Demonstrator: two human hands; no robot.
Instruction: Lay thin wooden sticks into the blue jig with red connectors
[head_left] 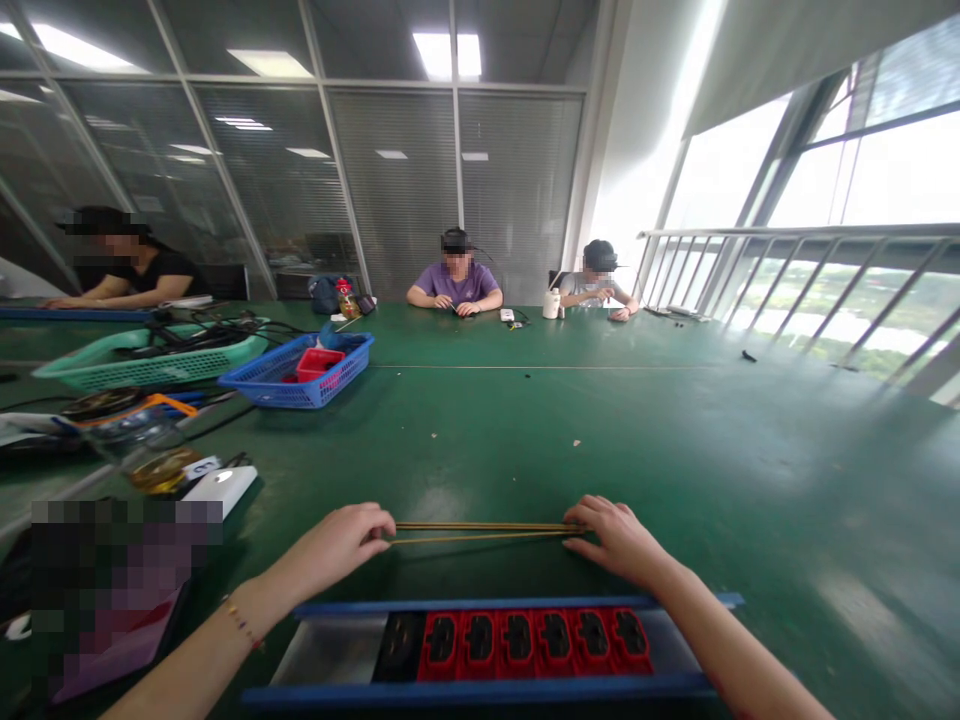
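Apparently to hold the thin yellowish strands (480,526) straight, the left hand (358,532) at their nine o'clock and the right hand (616,538) at three o'clock pinch the ends with nearly closed fingers, at twelve o'clock from the blue-edged tray (330,650).

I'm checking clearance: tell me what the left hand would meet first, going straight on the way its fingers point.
Running along the thin rods, the left hand would probably meet the right hand first, though depth is hard to judge.
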